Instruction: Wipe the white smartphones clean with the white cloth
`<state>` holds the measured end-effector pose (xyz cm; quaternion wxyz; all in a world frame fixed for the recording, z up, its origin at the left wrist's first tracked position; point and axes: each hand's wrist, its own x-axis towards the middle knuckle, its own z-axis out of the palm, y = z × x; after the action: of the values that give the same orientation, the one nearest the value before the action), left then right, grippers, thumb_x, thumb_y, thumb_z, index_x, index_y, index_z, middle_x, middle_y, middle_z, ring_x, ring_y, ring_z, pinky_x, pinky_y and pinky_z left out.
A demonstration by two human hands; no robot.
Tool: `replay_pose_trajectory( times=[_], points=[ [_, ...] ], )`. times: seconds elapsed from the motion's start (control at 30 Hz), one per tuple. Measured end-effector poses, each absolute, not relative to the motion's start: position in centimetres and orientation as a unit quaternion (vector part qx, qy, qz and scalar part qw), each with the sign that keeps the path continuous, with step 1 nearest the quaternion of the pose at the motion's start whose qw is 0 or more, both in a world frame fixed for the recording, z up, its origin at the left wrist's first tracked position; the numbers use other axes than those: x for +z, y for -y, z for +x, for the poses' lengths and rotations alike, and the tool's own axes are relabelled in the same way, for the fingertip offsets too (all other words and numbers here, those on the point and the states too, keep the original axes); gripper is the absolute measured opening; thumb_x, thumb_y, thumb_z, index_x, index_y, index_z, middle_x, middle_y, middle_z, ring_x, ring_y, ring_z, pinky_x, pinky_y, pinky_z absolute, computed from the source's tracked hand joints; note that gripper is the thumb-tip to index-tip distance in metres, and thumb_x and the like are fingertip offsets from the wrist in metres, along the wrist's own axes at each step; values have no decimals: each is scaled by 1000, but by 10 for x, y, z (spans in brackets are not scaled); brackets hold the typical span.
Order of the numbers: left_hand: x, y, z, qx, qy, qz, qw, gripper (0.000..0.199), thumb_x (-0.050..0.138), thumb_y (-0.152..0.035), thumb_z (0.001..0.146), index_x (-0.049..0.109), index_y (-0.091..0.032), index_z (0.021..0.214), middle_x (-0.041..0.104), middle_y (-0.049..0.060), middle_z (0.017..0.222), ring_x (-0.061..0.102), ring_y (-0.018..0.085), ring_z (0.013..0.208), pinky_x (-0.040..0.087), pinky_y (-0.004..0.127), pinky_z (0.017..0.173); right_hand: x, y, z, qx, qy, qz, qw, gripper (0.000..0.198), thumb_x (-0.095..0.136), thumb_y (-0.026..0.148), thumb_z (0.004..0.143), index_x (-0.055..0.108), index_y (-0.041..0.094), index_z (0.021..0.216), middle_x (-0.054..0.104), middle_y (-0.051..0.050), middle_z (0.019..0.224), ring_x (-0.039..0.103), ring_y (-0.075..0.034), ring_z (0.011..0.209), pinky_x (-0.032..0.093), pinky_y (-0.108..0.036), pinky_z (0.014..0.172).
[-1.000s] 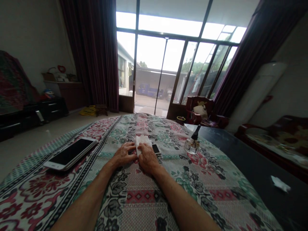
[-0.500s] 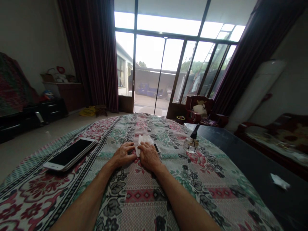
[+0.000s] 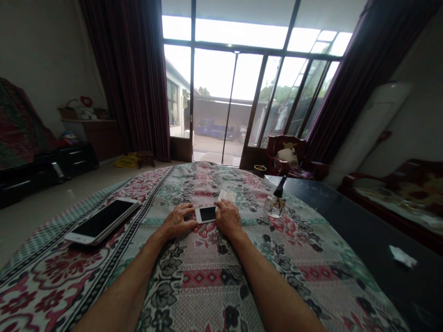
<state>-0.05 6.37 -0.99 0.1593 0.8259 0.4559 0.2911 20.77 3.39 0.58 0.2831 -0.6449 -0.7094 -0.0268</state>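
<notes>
A small white smartphone [image 3: 206, 214] with a dark screen lies on the flowered tablecloth [image 3: 204, 258], between my two hands. Its left end is gripped by my left hand [image 3: 178, 221], the thumb and fingers at the edge. My right hand [image 3: 228, 216] covers the phone's right end, fingers bent over a white tissue [image 3: 229, 197] that sticks out past the fingertips. The part of the tissue under the palm is hidden. To the right stands a clear glass spray bottle [image 3: 276, 200] with a black nozzle.
A larger white phone [image 3: 104, 221] lies at the left on the cloth. A crumpled tissue [image 3: 403, 256] rests on the dark tabletop [image 3: 370, 235] at the right. Beyond are a wooden armchair [image 3: 287, 157] and glass doors [image 3: 214, 110].
My right hand has slid to the right with the tissue, uncovering most of the small phone's screen. My left hand has stayed at the phone's left end.
</notes>
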Motion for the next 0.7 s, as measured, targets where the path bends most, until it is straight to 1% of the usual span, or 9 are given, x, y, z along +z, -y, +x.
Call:
replay_pose_trajectory(
  times=[0.13,0.23,0.37,0.43,0.5,0.6,0.7],
  points=[
    [-10,-64,-1,295,-450,828,156,47,68,-33,68,70,-17,112,60,12,130,51,30,124,37,40,108,5,-30,202,-37,726,-629,275,30,44,16,89,65,18,109,59,-10,127,48,-23,120,31,-35,102],
    [-11,-64,0,297,-446,831,148,47,68,-32,68,69,-17,113,59,12,130,51,29,124,37,40,108,5,-26,195,-35,751,-602,269,31,43,16,89,63,18,113,58,-10,129,47,-24,122,32,-36,103],
    [-12,-65,0,292,-448,835,134,47,67,-32,68,70,-16,112,60,12,130,52,28,123,37,40,107,6,-23,184,-2,789,-557,258,35,43,14,88,61,17,118,52,-11,136,42,-24,128,30,-39,107],
    [-11,-65,0,292,-448,835,133,45,67,-32,68,70,-16,110,60,12,129,53,28,122,38,40,107,7,-21,179,22,806,-533,256,37,45,12,85,61,16,118,47,-12,141,40,-24,130,30,-40,108],
    [-9,-63,1,296,-444,835,133,43,67,-31,68,71,-17,108,61,12,128,53,28,121,39,40,106,7,-20,175,44,814,-513,267,37,45,11,83,61,17,116,45,-11,142,41,-23,129,31,-39,107],
    [-6,-61,1,305,-431,840,128,38,64,-27,69,72,-20,105,63,8,126,54,27,120,40,40,106,6,-18,169,55,809,-504,298,37,46,8,80,63,17,112,52,-10,130,50,-20,116,37,-34,103],
    [-6,-60,2,311,-430,838,126,38,64,-27,67,73,-23,104,64,6,124,55,27,119,40,41,106,5,-18,167,46,796,-513,317,33,47,7,78,63,16,106,57,-10,116,53,-19,106,40,-32,97]
  ],
)
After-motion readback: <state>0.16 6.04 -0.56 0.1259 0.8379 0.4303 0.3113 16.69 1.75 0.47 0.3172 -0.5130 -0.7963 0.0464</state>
